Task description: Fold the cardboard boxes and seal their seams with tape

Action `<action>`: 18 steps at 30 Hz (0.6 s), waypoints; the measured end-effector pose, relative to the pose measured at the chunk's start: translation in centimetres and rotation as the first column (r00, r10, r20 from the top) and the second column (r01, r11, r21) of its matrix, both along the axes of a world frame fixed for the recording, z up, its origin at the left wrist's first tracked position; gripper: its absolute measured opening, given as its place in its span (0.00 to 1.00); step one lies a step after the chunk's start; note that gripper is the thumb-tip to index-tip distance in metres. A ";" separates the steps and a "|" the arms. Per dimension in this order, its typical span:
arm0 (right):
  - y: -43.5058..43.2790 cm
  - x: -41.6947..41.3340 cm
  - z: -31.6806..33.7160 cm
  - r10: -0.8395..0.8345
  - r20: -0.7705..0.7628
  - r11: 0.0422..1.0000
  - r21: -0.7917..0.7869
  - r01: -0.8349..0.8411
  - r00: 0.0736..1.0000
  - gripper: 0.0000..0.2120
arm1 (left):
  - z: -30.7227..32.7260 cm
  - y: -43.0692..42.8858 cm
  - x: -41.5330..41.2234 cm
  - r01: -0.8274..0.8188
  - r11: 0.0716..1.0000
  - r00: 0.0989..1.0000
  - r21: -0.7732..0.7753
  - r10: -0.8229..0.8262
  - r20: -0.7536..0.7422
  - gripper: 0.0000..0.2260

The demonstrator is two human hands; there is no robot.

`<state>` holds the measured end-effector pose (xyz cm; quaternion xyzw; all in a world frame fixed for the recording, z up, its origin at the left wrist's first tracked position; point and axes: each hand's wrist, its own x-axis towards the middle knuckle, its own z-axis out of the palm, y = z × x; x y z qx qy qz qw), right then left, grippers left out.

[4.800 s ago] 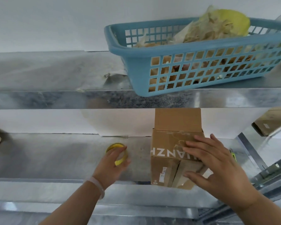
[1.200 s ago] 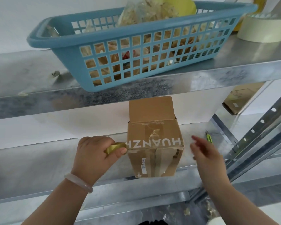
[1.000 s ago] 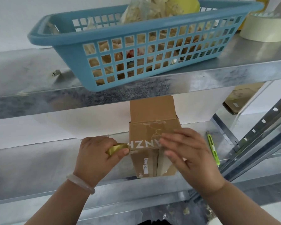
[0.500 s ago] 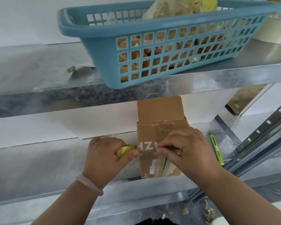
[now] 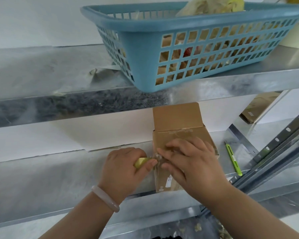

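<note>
cardboard box [image 5: 178,135] stands on the lower shelf [image 5: 50,178], rear flap upright. left grip [image 5: 123,171] curled round the yellow tape roll [image 5: 141,162], just left of the box's top left edge. right grip [image 5: 193,163] spread, fingers flat on the box top, thumb on the front face, fingertips close to the roll. green cutter [image 5: 233,159] lies right of the box, apart. blue basket [image 5: 145,49] on the upper shelf [image 5: 41,75].

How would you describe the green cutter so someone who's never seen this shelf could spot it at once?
Below the blue basket, look on the lower metal shelf where the cardboard box stands. Just right of the box, apart from it, lies the cutter, beside the rack's slanted brace. It is the only slim, bright green thing there.
</note>
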<state>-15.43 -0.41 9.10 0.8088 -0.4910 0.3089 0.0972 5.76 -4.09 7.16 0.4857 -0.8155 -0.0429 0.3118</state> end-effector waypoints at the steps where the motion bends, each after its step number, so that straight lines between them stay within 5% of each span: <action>1: 0.0 0.3 -0.3 -0.021 0.014 1.000 -0.018 0.021 1.000 0.14 | 0.0 0.0 0.2 0.038 0.999 0.998 0.012 -0.037 -0.041 0.17; 6: -0.4 0.1 -1.1 -0.030 0.053 0.995 -0.089 0.034 0.998 0.13 | -0.7 0.0 2.1 0.251 0.962 0.928 0.111 -0.206 -0.312 0.18; 10: -0.5 0.1 -1.3 -0.020 0.070 0.995 -0.100 0.027 0.997 0.12 | -0.3 -0.9 2.8 0.244 0.969 0.970 0.050 -0.242 -0.038 0.22; 14: -0.5 0.2 -1.4 -0.034 0.063 0.992 -0.120 0.042 0.997 0.12 | 0.6 -2.0 2.3 0.112 0.973 0.927 0.200 -0.175 0.333 0.34; 16: -0.4 0.2 -1.4 -0.036 0.067 0.991 -0.128 0.044 0.997 0.12 | 0.2 -2.2 2.3 0.109 0.970 0.916 0.216 -0.183 0.358 0.36; 18: -0.4 0.3 -1.4 -0.041 0.079 0.990 -0.135 0.051 0.996 0.12 | 0.1 -2.1 2.7 0.162 0.964 0.960 0.211 -0.203 0.192 0.34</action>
